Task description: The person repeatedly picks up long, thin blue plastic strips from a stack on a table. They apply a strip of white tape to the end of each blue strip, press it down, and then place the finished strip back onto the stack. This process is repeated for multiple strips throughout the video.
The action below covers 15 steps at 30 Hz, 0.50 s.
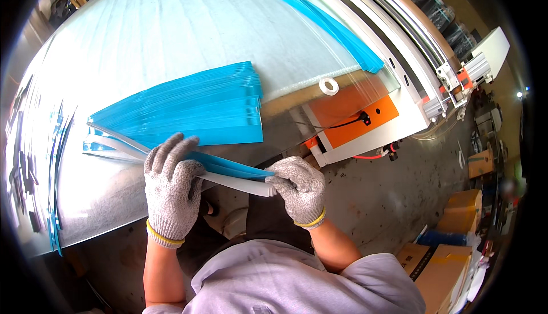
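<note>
My left hand (174, 188), in a knitted grey glove, is closed around the middle of a few long thin strips (235, 168), blue on one face and whitish on the other. The gloved right hand (299, 188) pinches their right end. Between my hands the strips spread slightly apart, and their left ends reach over the table's near edge. Just beyond lies a broad stack of bright blue strips (182, 108), fanned toward the left and squared off at its right end.
Narrow dark and blue offcuts (55, 171) lie at the table's left. A small bundle of blue strips (337, 28) rests near the white machine rail (394, 45). A white tape roll (329, 86) sits by an orange panel (365, 120). Cardboard boxes (439, 274) stand at lower right.
</note>
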Motion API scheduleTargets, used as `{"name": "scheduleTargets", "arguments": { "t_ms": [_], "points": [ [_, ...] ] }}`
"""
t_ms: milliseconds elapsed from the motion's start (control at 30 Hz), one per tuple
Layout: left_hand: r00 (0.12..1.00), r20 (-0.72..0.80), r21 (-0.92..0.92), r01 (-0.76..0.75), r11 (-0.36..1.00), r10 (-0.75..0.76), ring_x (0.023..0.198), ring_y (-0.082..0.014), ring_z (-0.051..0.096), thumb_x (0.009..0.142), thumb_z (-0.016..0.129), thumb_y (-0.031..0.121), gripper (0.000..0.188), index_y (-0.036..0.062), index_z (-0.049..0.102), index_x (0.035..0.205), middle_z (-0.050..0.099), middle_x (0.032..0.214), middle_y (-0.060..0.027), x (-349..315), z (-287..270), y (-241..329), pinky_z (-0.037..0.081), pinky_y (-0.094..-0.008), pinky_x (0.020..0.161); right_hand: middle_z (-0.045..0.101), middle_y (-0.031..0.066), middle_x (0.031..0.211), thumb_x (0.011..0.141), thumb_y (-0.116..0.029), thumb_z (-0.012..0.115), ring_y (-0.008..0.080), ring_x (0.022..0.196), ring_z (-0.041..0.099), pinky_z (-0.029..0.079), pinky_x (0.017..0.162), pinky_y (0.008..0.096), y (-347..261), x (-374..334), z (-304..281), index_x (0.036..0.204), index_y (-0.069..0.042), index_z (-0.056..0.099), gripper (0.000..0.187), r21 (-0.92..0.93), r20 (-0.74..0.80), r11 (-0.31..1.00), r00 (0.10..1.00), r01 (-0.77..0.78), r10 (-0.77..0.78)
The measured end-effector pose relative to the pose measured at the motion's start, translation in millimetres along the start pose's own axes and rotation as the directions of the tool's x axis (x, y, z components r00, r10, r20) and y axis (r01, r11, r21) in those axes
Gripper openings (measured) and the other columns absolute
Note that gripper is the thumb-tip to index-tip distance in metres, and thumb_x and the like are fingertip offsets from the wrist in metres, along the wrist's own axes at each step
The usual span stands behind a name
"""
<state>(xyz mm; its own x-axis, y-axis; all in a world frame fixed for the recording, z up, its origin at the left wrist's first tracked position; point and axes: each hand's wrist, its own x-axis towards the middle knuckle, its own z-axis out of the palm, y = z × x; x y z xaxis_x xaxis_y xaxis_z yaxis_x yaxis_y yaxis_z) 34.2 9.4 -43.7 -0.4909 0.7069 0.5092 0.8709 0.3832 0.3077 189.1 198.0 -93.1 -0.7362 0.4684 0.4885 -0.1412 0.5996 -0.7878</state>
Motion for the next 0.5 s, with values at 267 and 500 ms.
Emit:
{"name": "scheduleTargets", "arguments": {
  "t_ms": [267,500],
  "points": [
    [0.999,0.032,-0.007,0.009,1.000,-0.009,0.101,-0.0318,0.062,0.078,0.073,0.005,0.027,0.0100,0.069,0.104,0.065,0.099,-0.0074,-2,-1,0,0.041,-0.0547,0.108,0.073,0.0085,0.099,0.078,-0.001,0.078,0.0285,0.091,0.067,0.052,0.084,0.0395,0,10,-6,0.102,-0.006,0.074,0.025,-0.148,-0.012,0.976,0.987,0.157,-0.161],
    [0.997,0.040,0.019,-0.063,0.998,0.062,0.094,-0.0326,0.060,0.077,0.073,0.008,0.022,0.0121,0.075,0.098,0.063,0.093,-0.0077,-1,-1,1,0.045,-0.0494,0.093,0.072,0.0111,0.108,0.095,-0.011,0.061,0.0335,0.108,0.063,0.044,0.100,0.0441,-5,51,-16,0.118,-0.006,0.069,0.026,-0.231,0.128,0.939,0.965,0.255,-0.231]
  ]
}}
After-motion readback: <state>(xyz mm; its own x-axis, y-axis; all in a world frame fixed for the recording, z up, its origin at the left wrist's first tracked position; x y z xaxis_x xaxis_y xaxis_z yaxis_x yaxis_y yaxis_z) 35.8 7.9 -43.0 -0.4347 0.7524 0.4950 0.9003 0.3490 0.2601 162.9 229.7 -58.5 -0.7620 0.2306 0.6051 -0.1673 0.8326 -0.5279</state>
